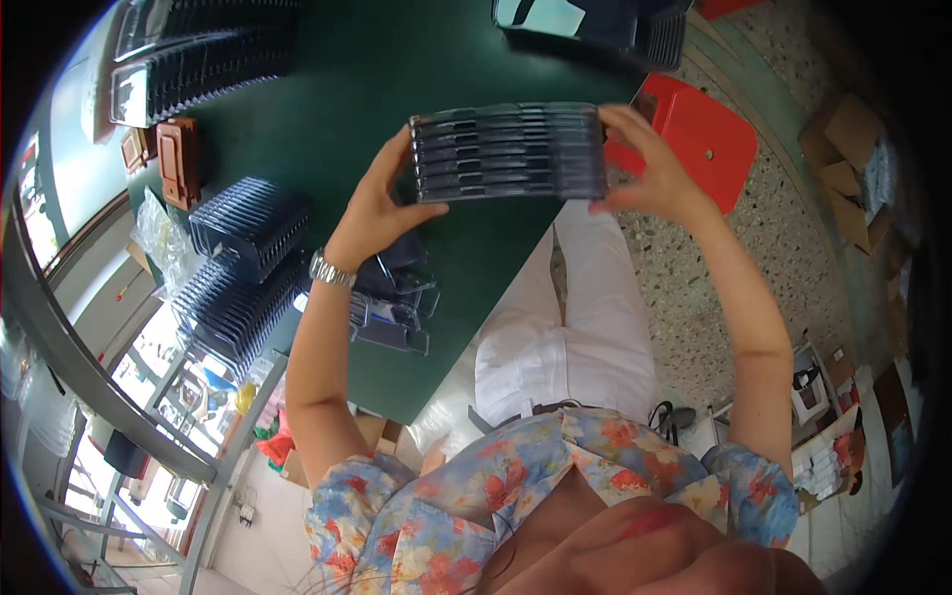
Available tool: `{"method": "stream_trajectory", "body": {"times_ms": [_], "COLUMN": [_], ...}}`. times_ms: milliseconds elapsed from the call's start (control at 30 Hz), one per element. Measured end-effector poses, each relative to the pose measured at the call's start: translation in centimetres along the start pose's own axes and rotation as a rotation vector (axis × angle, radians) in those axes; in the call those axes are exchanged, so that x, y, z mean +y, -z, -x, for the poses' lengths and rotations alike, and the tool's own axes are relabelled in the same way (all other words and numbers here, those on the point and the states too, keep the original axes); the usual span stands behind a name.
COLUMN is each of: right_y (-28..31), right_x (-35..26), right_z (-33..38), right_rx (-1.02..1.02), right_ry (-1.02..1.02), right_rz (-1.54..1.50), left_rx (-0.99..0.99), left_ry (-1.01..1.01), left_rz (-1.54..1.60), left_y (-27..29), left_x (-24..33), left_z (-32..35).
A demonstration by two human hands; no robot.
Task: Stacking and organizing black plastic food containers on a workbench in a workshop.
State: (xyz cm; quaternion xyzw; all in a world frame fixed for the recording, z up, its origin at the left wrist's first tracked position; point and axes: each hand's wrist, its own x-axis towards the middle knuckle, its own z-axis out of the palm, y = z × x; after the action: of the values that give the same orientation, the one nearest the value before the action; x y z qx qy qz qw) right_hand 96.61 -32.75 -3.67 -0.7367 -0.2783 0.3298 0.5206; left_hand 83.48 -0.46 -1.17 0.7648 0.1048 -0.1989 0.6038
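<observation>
Both hands hold a stack of clear plastic trays (508, 152) with dark inserts, raised above the dark green table (347, 109). My left hand (382, 203) grips the stack's left end, a silver watch on its wrist. Around the right end of the stack my right hand (650, 164) closes, thumb on top. A small loose pile of the same trays (397, 307) lies on the table under my left forearm.
Ribbed stacks of dark trays (243, 273) stand at the table's left, with more rows (193, 69) at the far left. A brown box (178, 164) sits beside them. A red stool (699, 134) stands on the speckled floor at right; cardboard boxes (843, 139) lie farther right.
</observation>
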Motion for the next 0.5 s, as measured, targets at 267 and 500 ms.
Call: {"method": "stream_trajectory", "body": {"times_ms": [267, 500], "right_y": [7.7, 10.1], "right_x": [-6.1, -3.9], "right_z": [2.1, -0.9], "right_rx": [0.199, 0.315], "right_ry": [0.013, -0.143], "right_rz": [-0.423, -0.231], "left_rx": [-0.153, -0.255], "left_ry": [-0.058, 0.04], "left_rz": [0.36, 0.328], "left_y": [0.9, 2.2], "left_x": [12.2, 11.1], "left_z": [-6.1, -11.9]}}
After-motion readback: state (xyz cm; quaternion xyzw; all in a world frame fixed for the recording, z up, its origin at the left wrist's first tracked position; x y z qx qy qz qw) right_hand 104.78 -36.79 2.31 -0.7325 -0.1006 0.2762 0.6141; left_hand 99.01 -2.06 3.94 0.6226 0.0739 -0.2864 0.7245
